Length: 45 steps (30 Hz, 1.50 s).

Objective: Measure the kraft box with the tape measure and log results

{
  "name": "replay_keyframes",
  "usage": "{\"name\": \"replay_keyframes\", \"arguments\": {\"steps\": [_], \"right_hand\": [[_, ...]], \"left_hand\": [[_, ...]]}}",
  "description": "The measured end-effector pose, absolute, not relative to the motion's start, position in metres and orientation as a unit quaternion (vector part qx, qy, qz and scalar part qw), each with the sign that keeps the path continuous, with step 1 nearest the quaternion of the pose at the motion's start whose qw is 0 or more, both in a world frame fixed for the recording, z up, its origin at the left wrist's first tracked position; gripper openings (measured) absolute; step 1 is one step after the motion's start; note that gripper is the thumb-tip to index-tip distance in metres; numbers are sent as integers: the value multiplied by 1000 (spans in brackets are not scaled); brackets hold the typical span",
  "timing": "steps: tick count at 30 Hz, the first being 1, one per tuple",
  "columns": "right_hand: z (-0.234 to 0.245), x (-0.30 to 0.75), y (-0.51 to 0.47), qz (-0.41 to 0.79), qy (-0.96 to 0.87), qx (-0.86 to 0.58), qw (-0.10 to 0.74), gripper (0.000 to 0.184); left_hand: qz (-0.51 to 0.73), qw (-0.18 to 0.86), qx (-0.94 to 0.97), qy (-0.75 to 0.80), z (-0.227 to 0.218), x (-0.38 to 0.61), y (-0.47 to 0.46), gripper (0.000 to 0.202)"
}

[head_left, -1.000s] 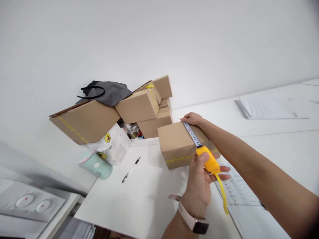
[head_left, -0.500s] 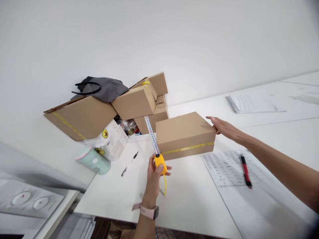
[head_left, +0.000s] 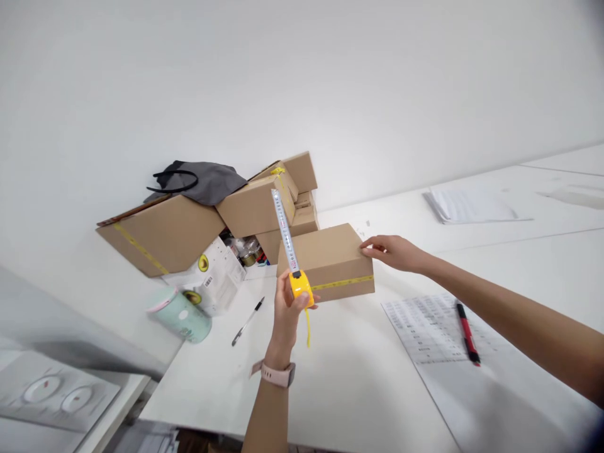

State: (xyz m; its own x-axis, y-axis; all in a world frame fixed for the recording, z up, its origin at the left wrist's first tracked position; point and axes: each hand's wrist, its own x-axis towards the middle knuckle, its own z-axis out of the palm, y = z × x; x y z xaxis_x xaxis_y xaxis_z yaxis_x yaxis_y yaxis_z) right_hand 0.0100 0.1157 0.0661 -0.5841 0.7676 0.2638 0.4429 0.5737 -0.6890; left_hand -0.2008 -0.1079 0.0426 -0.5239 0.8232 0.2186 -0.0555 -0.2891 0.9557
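My left hand (head_left: 285, 309) is closed round a yellow tape measure (head_left: 301, 286) whose white blade (head_left: 284, 225) sticks up and away, free in the air. Just right of it a brown cardboard box (head_left: 328, 258) with a yellow strap lies on the white table (head_left: 358, 377). My right hand (head_left: 389, 250) rests on the box's right end, fingers bent against its top corner. A wristwatch sits on my left wrist.
Behind stands a pile of cardboard boxes (head_left: 221, 217) with a grey bag (head_left: 201, 179) on top. A mint cup (head_left: 182, 314), a white carton (head_left: 214, 274) and a black pen (head_left: 248, 321) lie left. A printed sheet (head_left: 434, 333) with a red pen (head_left: 467, 333) lies right; papers (head_left: 472, 204) far back.
The tape came off the box top; my left hand moved left and raised the blade upright. My right hand left the far corner and went to the box's right end. The box turned.
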Motion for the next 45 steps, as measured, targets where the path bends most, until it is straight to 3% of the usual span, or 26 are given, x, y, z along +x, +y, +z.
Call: {"name": "replay_keyframes", "arguments": {"steps": [4,8,11,20,25,28,31,38,45], "right_hand": [[43,29,119,297,-814,-407,289,43],[28,35,113,386,-771,-436,256,70],[22,27,102,428,-766,-410,248,79],[86,33,85,236,-816,-431,303,67],[107,42,102,121,-815,-492,280,56],[105,34,116,44,-849,-427,309,42],[102,19,123,54,-881,-356,308,32],[96,9,110,47,-880,-334,335,40],[97,10,107,-24,-911,-288,293,49]], "left_hand": [[719,265,349,539,19,-226,-120,74],[719,259,325,557,3,-242,-125,73],[712,274,318,563,-4,-246,-124,70],[705,291,388,517,41,-245,-129,63],[694,308,417,500,64,-239,-106,62],[701,293,428,490,69,-224,-97,60],[715,309,445,443,66,-187,-106,61],[651,579,371,322,20,-105,-154,63],[650,586,361,322,3,-101,-166,64]]}}
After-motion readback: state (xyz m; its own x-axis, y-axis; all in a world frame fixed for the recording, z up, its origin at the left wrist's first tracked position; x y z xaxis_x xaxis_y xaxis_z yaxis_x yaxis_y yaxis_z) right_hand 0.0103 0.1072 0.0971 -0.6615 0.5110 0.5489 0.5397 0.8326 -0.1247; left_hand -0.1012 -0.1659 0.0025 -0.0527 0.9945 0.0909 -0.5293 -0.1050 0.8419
